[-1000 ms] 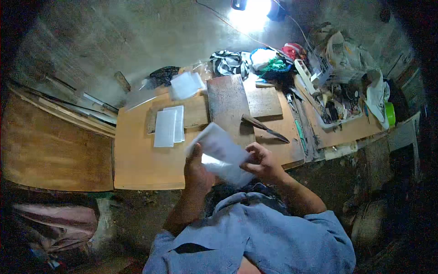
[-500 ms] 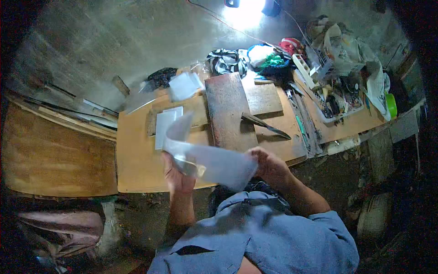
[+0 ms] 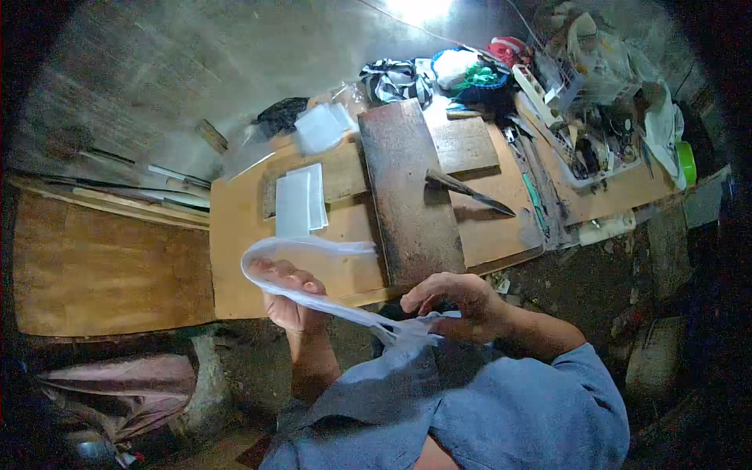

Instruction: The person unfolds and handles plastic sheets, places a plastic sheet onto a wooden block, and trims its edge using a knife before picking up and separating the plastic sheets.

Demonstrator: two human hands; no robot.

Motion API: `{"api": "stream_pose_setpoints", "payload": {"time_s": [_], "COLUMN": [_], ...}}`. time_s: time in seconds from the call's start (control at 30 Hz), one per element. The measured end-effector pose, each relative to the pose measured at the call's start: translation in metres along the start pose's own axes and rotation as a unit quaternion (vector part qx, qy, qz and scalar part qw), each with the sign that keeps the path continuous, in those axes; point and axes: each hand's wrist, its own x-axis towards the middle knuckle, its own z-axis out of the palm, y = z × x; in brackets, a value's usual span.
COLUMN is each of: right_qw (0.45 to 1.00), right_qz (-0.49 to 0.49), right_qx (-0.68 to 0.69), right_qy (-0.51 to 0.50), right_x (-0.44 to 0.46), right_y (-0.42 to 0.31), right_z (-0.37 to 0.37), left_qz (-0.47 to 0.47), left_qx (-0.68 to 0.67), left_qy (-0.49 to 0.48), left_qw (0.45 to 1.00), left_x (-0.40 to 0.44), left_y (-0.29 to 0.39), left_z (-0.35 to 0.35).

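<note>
A thin stack of translucent white plastic sheets [image 3: 352,311] is held in front of my shirt, its left end curled over in a loop. My left hand [image 3: 291,294] grips the stack at this bend, with fingers inside the loop. At the other end, my right hand [image 3: 462,304] pinches the sheets, whose edges fan apart there. Beyond my left hand, more white sheets [image 3: 293,205] lie on the wooden table [image 3: 239,266]. A long dark wooden board [image 3: 411,188] lies near the middle, with a dark, long-bladed tool [image 3: 470,193] resting across its right edge.
Another pile of clear sheets [image 3: 321,128] lies farther back. A smaller board [image 3: 467,145] sits right of the dark one. Bundled cloths and bags [image 3: 470,70] lie behind. On the right stand a tray of tools [image 3: 603,157] and a green round object [image 3: 686,164].
The stack has turned from showing its broad face to nearly edge-on, with its end curling over my left fingers. My right hand has moved slightly down, and the sheet edges have spread.
</note>
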Motion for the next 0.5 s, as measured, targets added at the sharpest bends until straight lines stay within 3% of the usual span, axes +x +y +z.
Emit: {"api": "stream_pose_setpoints", "payload": {"time_s": [0.27, 0.5], "right_qw": [0.99, 0.99], "right_qz": [-0.076, -0.085], "right_qx": [-0.114, -0.097], "right_qy": [-0.038, -0.059], "right_x": [0.0074, 0.0112], "right_y": [-0.0018, -0.0109], "right_z": [0.0041, 0.0092], "left_qz": [0.0, 0.028], "left_qx": [-0.009, 0.029], "left_qy": [-0.035, -0.023], "left_qw": [0.999, 0.999], "left_x": [-0.0013, -0.0019], "left_y": [0.0028, 0.0054], "left_z": [-0.0075, 0.0002]}}
